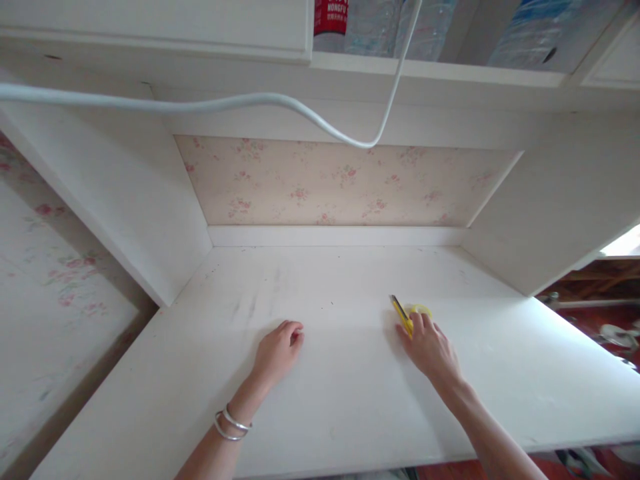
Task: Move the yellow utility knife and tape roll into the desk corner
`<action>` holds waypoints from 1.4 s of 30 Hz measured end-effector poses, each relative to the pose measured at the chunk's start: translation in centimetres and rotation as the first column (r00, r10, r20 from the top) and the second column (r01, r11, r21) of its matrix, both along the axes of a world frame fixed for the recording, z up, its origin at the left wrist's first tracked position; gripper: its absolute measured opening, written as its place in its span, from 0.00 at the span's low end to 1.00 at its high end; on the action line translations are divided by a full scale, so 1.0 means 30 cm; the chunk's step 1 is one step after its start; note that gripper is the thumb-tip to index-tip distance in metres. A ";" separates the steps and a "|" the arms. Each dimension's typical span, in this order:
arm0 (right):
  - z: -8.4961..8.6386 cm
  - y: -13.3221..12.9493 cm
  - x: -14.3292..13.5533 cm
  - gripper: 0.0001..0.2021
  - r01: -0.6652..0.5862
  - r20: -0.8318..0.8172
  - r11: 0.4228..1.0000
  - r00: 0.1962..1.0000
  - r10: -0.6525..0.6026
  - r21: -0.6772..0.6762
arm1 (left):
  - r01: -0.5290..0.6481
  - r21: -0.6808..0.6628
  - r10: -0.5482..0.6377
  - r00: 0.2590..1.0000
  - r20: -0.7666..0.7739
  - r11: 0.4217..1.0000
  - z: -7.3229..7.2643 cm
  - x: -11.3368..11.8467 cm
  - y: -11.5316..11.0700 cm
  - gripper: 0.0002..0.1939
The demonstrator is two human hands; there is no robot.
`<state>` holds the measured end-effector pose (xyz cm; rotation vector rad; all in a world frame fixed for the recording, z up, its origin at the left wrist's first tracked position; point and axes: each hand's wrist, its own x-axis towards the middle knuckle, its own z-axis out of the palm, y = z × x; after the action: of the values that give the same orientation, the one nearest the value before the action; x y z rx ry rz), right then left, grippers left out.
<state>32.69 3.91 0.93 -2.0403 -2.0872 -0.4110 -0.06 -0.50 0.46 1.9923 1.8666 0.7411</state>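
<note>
My right hand (430,343) rests at the right of the white desktop (340,400). Its thumb and fingers close around a yellow utility knife (401,313), whose dark tip points away from me to the upper left. Just behind those fingertips lies a yellow ring (421,310), perhaps a tape roll, partly covered by the hand. On the left side, my left hand (277,347) is loosely closed over the desktop, fingertips curled in toward the thumb, with nothing visible in it. Two silver bangles (233,423) circle the left wrist.
A white cable (280,100) hangs across the front of the upper cabinet (160,27). Wrapped bottles (373,27) stand on the open shelf. White side panels (145,180) bound the desk left and right. Floral wallpaper (320,183) covers the back wall.
</note>
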 end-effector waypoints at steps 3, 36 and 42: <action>0.039 -0.048 -0.074 0.17 -0.074 -0.135 0.995 0.987 0.082 0.062 | 0.010 -0.002 -0.010 1.000 0.016 1.000 0.007 0.003 -0.002 0.10; -0.020 -0.122 -0.521 0.14 -0.716 -0.684 0.689 0.557 0.470 -0.110 | 0.093 -0.068 -0.083 0.987 0.135 0.993 0.029 0.021 -0.012 0.12; -0.030 -0.120 -0.521 0.14 -0.706 -0.676 0.699 0.571 0.466 -0.115 | 0.095 -0.079 -0.087 0.990 0.109 0.992 0.035 0.022 -0.009 0.13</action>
<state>17.05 0.29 0.04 -1.1604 -2.3171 0.7300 0.58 -0.76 1.51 1.9331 1.7066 0.7150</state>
